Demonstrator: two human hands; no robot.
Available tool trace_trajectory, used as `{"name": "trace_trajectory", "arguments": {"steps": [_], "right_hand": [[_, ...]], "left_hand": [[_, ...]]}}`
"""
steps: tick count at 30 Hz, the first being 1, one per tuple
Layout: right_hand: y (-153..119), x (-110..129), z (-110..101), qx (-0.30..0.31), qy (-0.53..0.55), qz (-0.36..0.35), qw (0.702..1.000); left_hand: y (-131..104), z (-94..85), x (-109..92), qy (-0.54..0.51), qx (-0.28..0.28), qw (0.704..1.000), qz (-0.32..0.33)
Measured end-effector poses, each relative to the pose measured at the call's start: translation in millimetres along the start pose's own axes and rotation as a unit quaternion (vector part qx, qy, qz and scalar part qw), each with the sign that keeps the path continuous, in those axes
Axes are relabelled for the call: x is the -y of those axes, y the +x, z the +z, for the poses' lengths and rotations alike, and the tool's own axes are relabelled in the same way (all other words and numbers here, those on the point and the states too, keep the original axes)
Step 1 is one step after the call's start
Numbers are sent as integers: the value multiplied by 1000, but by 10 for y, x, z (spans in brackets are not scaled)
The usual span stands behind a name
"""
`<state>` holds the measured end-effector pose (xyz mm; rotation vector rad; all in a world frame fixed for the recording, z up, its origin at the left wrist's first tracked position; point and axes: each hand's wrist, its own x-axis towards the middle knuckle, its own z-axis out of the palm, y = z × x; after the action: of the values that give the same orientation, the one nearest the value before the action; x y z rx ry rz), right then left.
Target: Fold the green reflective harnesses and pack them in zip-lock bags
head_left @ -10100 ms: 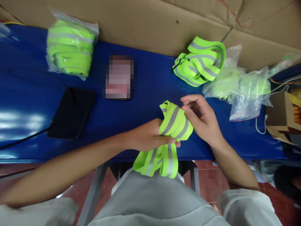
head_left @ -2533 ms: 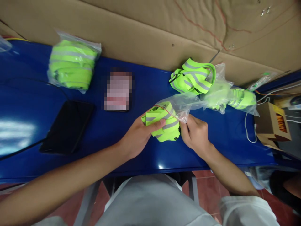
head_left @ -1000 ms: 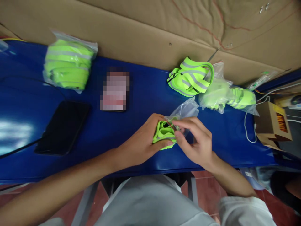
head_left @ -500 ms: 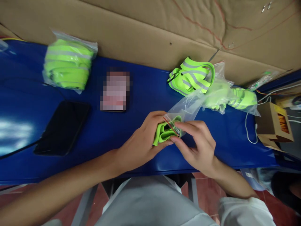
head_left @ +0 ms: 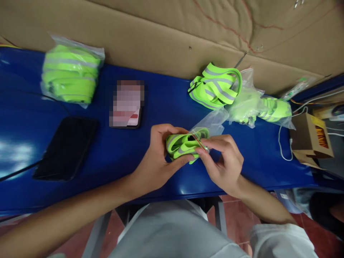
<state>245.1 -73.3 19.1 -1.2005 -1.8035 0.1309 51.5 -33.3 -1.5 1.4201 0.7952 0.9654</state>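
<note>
My left hand point(head_left: 161, 154) is wrapped round a folded neon-yellow reflective strap point(head_left: 181, 147) with grey stripes, thumb in front and fingers behind. My right hand point(head_left: 224, 159) pinches the red-edged mouth of a clear plastic zip bag point(head_left: 209, 122) between thumb and fingertips. The strap's right end lies inside the bag's mouth, while its looped left part is outside. Beyond the hands, a loose bundle of the same strap point(head_left: 215, 86) rests on the blue table point(head_left: 161, 104).
At the back left is a bagged strap bundle point(head_left: 71, 73). A phone with a blurred screen point(head_left: 126, 104) and a black phone point(head_left: 67, 148) with a cable lie on the left. More bagged straps point(head_left: 275, 109) and an open cardboard box point(head_left: 309, 136) stand at the right.
More of the strap shows to the left of the bag's mouth, with its loops in view. My left hand has shifted slightly left; my right still pinches the bag's edge.
</note>
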Motion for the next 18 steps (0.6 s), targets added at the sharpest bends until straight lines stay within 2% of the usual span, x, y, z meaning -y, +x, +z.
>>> {"name": "trace_trajectory", "arguments": {"steps": [3,5,8,14,16,18], "right_hand": [[15,15,8,3,1,6,1000],[25,47,4,-8,-14,8,1000],[33,97,-1,-21,-39,-13,999],[14,83,-6,14,-7,-99,995],[11,84,-13,29,8,-93,995],[13,105,-19,36,25,-46,998]], "left_hand": [[9,-31,-16,155,73,985,35],[8,-37,-54,212,117,969,52],[-11,-22,-81,212,149,964,63],[-46,-6,26,148,169,973,56],[-46,5,37,131,172,975,49],[-49,27,23,126,174,976,35]]}}
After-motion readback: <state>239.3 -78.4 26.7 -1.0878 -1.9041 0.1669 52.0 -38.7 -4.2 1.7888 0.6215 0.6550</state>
